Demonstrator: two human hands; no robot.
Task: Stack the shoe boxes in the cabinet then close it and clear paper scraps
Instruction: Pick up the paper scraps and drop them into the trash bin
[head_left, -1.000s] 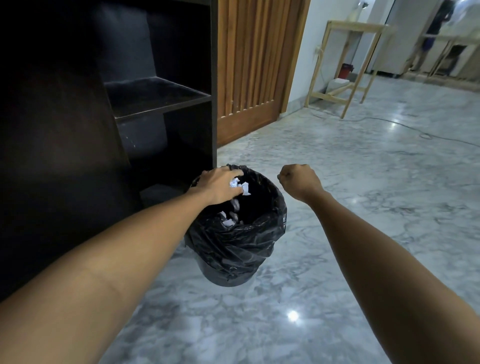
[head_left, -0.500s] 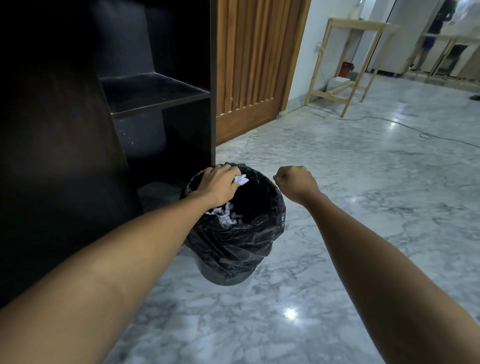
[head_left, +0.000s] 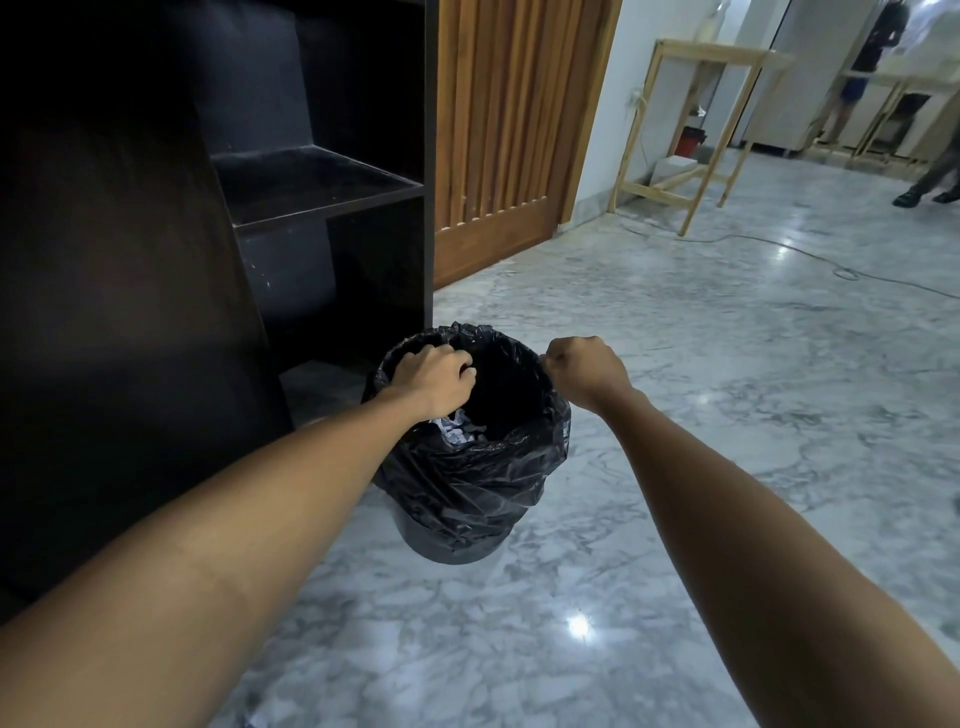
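Note:
A round bin lined with a black bag (head_left: 467, 493) stands on the marble floor in front of the dark cabinet (head_left: 322, 182). White paper scraps (head_left: 460, 430) lie inside the bin. My left hand (head_left: 434, 379) hovers over the bin's left rim, fingers loosely curled downward, with no paper visible in it. My right hand (head_left: 587, 371) is a closed fist at the bin's right rim, touching the bag's edge; whether it holds anything is hidden. The cabinet's shelves look bare, and no shoe boxes are in view.
A broad dark panel (head_left: 119, 312) of the cabinet rises at the left beside my left arm. A slatted wooden door (head_left: 509, 135) stands behind. Wooden frame tables (head_left: 696, 130) and a floor cable (head_left: 810, 260) sit at the back right, where a person's feet (head_left: 930, 195) show.
The white scraps that showed at my left hand's fingers have dropped into the bin. My right fist has shifted closer to the bin's rim.

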